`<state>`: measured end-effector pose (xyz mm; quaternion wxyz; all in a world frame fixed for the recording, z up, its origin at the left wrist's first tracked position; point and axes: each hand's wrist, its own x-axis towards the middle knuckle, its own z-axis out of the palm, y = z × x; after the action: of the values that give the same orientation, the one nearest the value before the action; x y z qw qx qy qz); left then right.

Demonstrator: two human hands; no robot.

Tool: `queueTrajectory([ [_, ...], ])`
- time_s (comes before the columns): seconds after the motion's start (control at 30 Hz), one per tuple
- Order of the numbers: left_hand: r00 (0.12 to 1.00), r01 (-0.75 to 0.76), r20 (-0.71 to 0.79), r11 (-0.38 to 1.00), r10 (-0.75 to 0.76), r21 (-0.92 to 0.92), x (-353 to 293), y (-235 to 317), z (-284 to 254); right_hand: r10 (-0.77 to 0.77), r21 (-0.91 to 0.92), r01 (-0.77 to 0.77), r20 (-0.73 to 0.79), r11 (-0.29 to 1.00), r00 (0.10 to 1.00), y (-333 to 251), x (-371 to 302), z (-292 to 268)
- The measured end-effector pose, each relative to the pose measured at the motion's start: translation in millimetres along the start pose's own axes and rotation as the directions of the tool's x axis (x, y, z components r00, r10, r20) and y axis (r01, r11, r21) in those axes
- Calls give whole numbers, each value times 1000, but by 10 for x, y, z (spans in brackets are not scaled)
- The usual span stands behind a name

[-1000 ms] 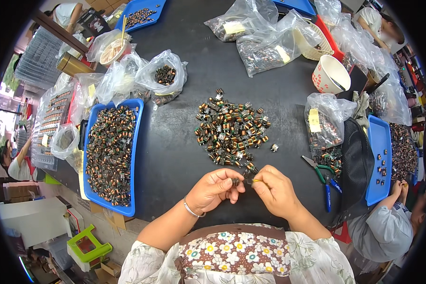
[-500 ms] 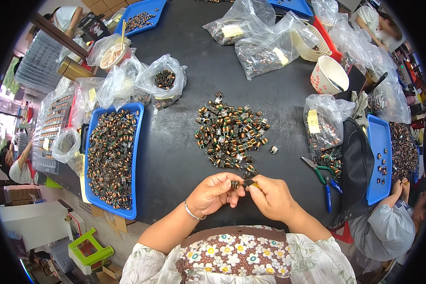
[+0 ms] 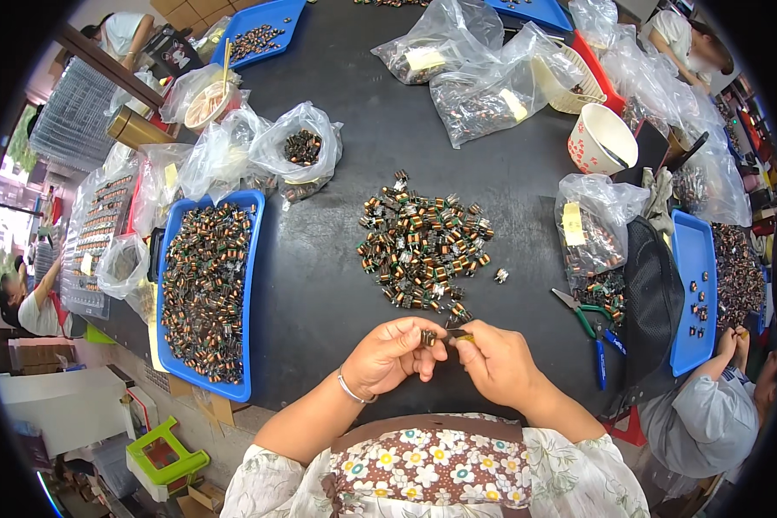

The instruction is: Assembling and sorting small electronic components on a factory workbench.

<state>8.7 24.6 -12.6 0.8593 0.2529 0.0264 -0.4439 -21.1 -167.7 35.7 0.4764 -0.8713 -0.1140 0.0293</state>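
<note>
Between the thumb and fingers of my left hand (image 3: 393,352) is a small copper-wound coil (image 3: 427,337) with dark metal parts. My right hand (image 3: 498,361) is closed round a small blade-like tool (image 3: 460,334), dark at the tip and yellow at the handle; most of it is hidden in the fist. Its tip points toward the coil, close to my left fingertips. Just beyond both hands lies a loose pile of similar coils (image 3: 423,242) on the black table (image 3: 319,285), with a few strays at its near edge.
At left stands a blue tray (image 3: 252,302) heaped with coils, behind it open plastic bags (image 3: 298,155). To the right are green-handled pliers (image 3: 585,319), a blue-handled tool (image 3: 600,363), a bag of parts (image 3: 596,229) and a black mesh bag (image 3: 652,302). A co-worker (image 3: 704,423) sits at far right.
My right hand and the blade-like tool have drawn back very slightly from the coil. My left hand keeps its grip in nearly the same place.
</note>
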Motion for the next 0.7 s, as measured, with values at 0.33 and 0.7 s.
queueTrajectory([
  [0.33, 999, -26, 30, 1000, 25, 16, -12, 140, 9, 42, 108, -25, -158, 994, 987, 275, 118, -140],
  [0.7, 565, -274, -36, 229, 825, 934, 66, 1781, 187, 44, 82, -25, -248, 996, 968, 216, 75, -220],
])
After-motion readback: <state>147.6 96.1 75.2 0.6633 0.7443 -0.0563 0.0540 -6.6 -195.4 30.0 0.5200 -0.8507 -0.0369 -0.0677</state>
